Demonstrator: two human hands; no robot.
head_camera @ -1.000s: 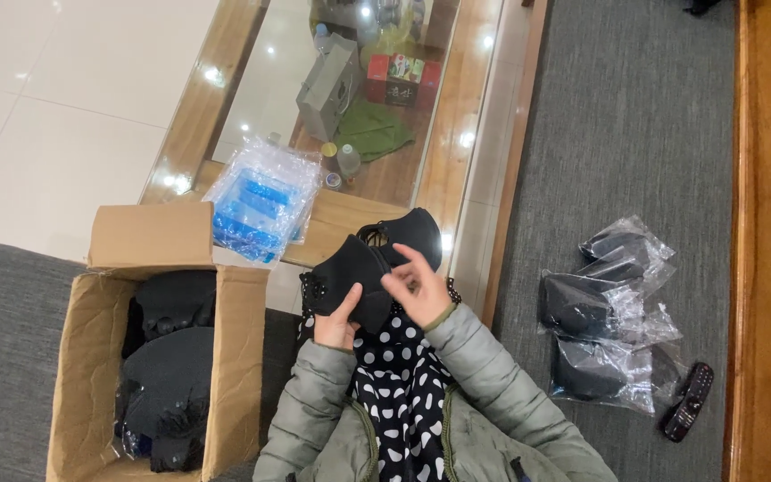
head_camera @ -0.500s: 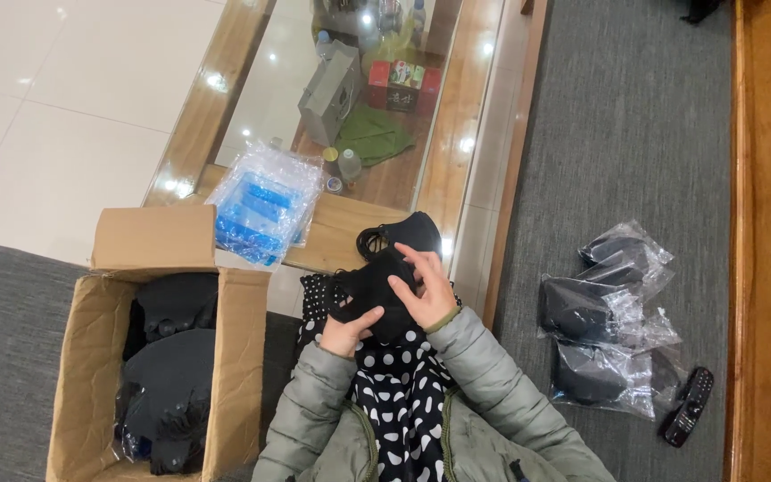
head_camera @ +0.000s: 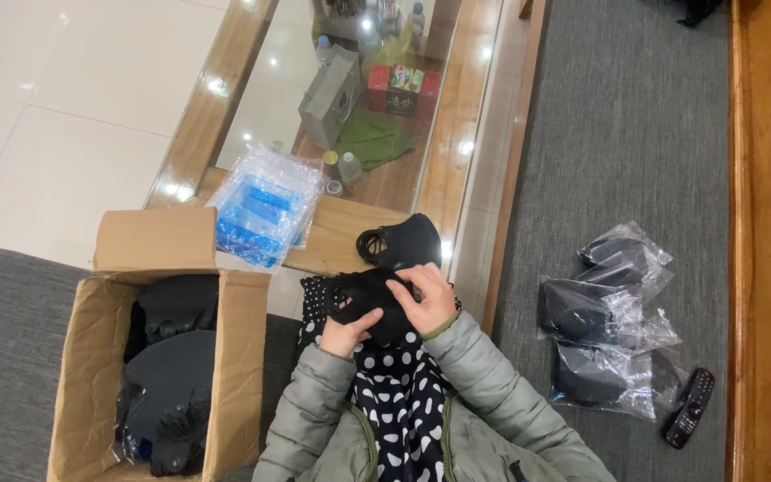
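Soft black fabric mask (head_camera: 377,299), pliable, curved, over the lap near the glass-topped table's (head_camera: 341,236) near edge. Left hand (head_camera: 348,332) and right hand (head_camera: 426,299) both closed, gripping it.

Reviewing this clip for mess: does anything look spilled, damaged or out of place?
Nothing stands out. Both hands, left hand and right hand, hold a black mask; another mask lies on the table edge. The cardboard box stands upright and the bagged masks lie loosely grouped.
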